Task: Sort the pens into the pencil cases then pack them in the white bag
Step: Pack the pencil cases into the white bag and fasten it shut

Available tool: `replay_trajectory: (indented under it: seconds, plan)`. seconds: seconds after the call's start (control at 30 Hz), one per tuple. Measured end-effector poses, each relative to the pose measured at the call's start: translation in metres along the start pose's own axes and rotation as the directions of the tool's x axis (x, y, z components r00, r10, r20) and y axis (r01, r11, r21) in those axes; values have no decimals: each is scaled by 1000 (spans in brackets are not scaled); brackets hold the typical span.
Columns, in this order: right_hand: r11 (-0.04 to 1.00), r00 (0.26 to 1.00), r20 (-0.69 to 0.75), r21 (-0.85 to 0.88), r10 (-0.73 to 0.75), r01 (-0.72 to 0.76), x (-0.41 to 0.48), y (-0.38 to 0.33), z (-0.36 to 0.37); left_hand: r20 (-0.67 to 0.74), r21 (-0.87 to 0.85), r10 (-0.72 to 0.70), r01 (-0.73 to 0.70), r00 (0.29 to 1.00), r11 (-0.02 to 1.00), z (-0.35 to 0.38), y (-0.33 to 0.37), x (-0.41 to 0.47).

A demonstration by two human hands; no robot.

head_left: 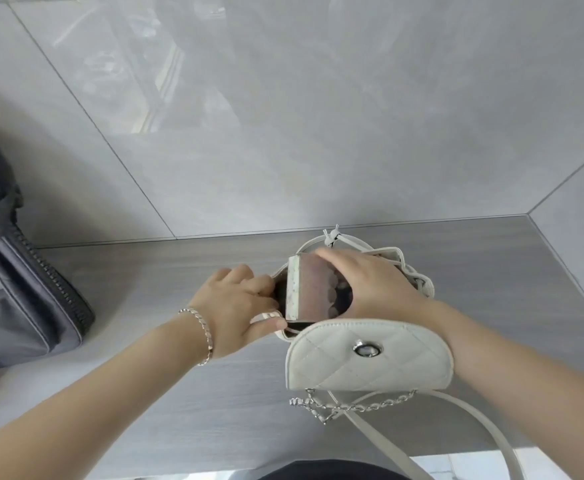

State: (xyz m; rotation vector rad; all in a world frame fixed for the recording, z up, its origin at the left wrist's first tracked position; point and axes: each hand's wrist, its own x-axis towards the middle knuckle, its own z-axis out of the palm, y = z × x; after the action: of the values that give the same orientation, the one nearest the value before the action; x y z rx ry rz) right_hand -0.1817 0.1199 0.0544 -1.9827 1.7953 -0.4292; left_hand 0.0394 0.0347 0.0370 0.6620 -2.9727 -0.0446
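Observation:
A white quilted bag [335,362] stands on the grey table, its flap with a metal clasp folded toward me and its mouth open. My right hand [377,285] grips a pinkish translucent pencil case [313,289] with a pale edge, which sits partway down in the bag's mouth. My left hand [238,306] pinches the bag's left rim and holds the opening apart. The bag's chain and white strap [380,441] trail toward me. No loose pens are visible.
A dark grey zipped bag [17,289] lies at the table's left edge. A glossy grey tiled wall [283,116] rises just behind the white bag. The table's near edge runs along the bottom of the view.

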Motion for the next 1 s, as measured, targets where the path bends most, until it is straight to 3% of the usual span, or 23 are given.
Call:
replay_trajectory:
  seconds: [0.07, 0.17, 0.43, 0.57, 0.63, 0.73, 0.87, 1.0]
  plan:
    - [1000, 1000, -8, -24, 6, -6, 2, -4, 2, 75, -162, -6, 18, 997, 987, 2, 12, -4]
    - [995, 1000, -8, -98, 4, -5, 5, -4, 10, 343, -332, -93, 213, 935, 919, -2, 20, -9]
    - [954, 996, -62, -296, -58, 38, 1, -2, 36, 97, -177, -143, 158, 985, 971, 7, 31, -10]
    - [956, 998, 2, -286, -61, 59, 4, -3, 31, 192, -163, -140, 172, 971, 972, -2, 32, -2]
    - [975, 996, 51, -210, -70, 79, 3, -2, 28, 253, -122, -203, 240, 946, 963, -5, 33, 4]
    - [981, 992, 89, -162, -93, 107, -1, -5, 31, 364, -102, -393, 456, 844, 884, -8, 36, 14]
    - [977, 992, 96, -188, -87, 104, -2, -5, 36, 418, -45, -467, 531, 779, 846, -11, 44, 19]
    - [978, 993, 84, -183, -81, 95, -4, -4, 34, 418, -203, -479, 593, 772, 779, -12, 40, 17]
